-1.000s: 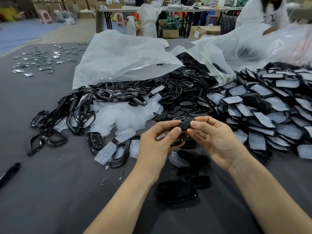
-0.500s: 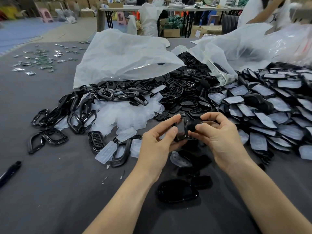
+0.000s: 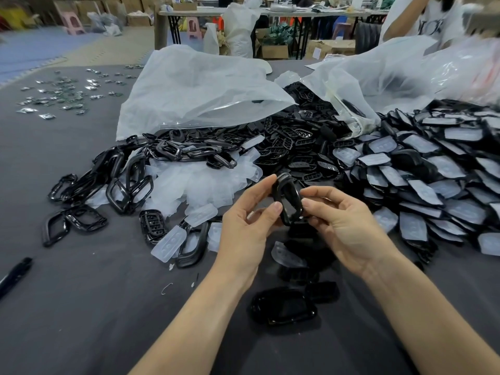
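Left hand [image 3: 244, 226] and right hand [image 3: 343, 223] pinch opposite edges of black plastic shell [image 3: 287, 200], upright between fingertips, likely for inspection or fitting.

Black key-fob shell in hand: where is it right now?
Head view, centre: the black key-fob shell is pinched between the left hand and the right hand, above the grey table, just in front of the heap of translucent pads.

Two bare hands and forearms of one person. The left hand [image 3: 243, 231] and the right hand [image 3: 349, 226] have slim fingers with short, plain, neatly trimmed nails. The left forearm [image 3: 189, 320] and right forearm [image 3: 433, 320] are smooth and uncovered from wrist to frame edge.
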{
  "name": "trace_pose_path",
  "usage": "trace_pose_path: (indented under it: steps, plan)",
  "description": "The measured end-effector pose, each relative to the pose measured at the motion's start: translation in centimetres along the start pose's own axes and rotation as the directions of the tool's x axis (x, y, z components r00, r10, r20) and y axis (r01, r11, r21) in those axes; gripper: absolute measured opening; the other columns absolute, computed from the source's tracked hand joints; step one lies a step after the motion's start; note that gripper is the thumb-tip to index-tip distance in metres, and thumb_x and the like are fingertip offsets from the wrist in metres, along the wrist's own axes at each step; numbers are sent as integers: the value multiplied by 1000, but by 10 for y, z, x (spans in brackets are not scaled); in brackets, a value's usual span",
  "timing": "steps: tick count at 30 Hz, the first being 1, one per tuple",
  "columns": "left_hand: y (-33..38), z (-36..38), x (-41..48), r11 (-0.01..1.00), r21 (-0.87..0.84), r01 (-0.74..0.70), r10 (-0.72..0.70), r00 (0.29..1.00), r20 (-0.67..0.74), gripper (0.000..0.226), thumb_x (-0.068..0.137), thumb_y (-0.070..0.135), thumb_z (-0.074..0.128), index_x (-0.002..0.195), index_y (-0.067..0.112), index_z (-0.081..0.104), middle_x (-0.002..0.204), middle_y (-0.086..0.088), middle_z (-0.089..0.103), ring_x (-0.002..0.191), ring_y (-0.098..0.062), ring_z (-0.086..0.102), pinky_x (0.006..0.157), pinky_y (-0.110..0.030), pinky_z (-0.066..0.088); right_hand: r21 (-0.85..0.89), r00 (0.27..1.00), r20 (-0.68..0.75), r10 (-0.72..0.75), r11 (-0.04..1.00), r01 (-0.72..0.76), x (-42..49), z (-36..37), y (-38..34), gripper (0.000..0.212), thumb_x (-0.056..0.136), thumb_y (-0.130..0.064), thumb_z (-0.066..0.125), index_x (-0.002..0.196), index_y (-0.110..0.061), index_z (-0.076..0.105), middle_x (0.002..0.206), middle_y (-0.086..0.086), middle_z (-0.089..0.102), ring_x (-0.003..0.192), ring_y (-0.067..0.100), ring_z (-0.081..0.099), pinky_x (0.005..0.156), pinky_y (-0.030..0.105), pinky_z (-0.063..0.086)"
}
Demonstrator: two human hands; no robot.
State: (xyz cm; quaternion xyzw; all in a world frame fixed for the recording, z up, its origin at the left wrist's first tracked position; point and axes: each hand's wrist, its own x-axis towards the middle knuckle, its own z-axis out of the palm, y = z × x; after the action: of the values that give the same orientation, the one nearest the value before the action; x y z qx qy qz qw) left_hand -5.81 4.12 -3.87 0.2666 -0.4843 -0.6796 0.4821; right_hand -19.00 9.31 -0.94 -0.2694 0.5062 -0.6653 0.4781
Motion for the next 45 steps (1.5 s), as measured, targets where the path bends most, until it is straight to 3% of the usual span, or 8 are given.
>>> trace_pose_path:
  steps: [10, 14, 20, 25, 32, 35, 41, 45]
  plan:
    - [1, -1, 0, 998, 69, -12, 14, 999, -35, 38, 89, -4, 59, 116, 22, 65, 103, -1, 74, 100, -16, 69, 84, -27, 54, 20, 996, 75, 53, 998, -54, -2, 0, -1, 12, 76, -8, 64, 86, -2, 67, 83, 10, 73, 79, 17, 70, 76, 25, 58]
    - [3, 0, -1, 991, 132, -34, 39, 999, -34, 35, 89, -1, 61, 109, 27, 67, 102, -3, 74, 99, -19, 68, 94, -36, 52, -66, 998, 58, 13, 998, -9, -4, 4, -2, 23, 60, -12, 72, 82, -9, 66, 77, 6, 71, 73, 16, 70, 68, 24, 58]
    - [3, 0, -1, 987, 155, -46, 50, 998, -26, 33, 88, -4, 62, 104, 24, 69, 97, 1, 75, 95, -11, 69, 82, -20, 53, -299, 994, 91, -63, 950, 88, -6, 4, -3, 17, 76, 5, 71, 86, -9, 70, 82, 10, 74, 75, 19, 71, 67, 24, 58]
    - [4, 2, -3, 986, 167, -19, 22, 1000, -18, 32, 88, -2, 63, 103, 24, 69, 95, 0, 75, 91, -10, 69, 79, -25, 56, -408, 995, 79, -63, 909, 90, -6, 3, -2, 9, 76, -2, 73, 80, -10, 70, 76, 11, 73, 65, 16, 64, 51, 17, 45]
    - [7, 2, -4, 987, 158, -1, 2, 1000, -6, 30, 89, -2, 62, 103, 23, 69, 95, -2, 74, 88, -9, 69, 70, -20, 55, -288, 996, 86, 35, 957, -8, -5, 3, -4, 12, 56, -25, 77, 66, -19, 74, 63, 2, 64, 52, 7, 48, 43, 12, 33]
    - [6, 2, -3, 984, 179, -18, 20, 1000, -9, 27, 88, 0, 63, 102, 22, 69, 95, -4, 73, 86, -11, 69, 73, -21, 55, -237, 990, 134, 41, 972, -8, -6, 2, -5, 7, 58, -20, 75, 65, -19, 73, 59, 1, 60, 43, 4, 46, 41, 12, 34]
    - [6, 1, -4, 978, 203, 43, -44, 999, -2, 7, 90, 15, 64, 89, 14, 70, 65, 2, 68, 58, -13, 66, 69, -32, 60, -201, 957, 243, -157, 957, 208, -6, -4, -17, 18, 75, 0, 69, 66, -14, 75, 74, 9, 70, 68, 16, 67, 63, 21, 54]
    - [9, 2, -4, 986, 62, 152, -156, 985, 73, 23, 95, 22, 53, 90, 10, 72, 73, -7, 73, 60, -16, 69, 57, -25, 57, -531, 922, 252, -293, 755, 385, -6, -4, -16, 10, 78, -3, 72, 70, -9, 73, 82, 4, 73, 77, 11, 68, 72, 22, 53]
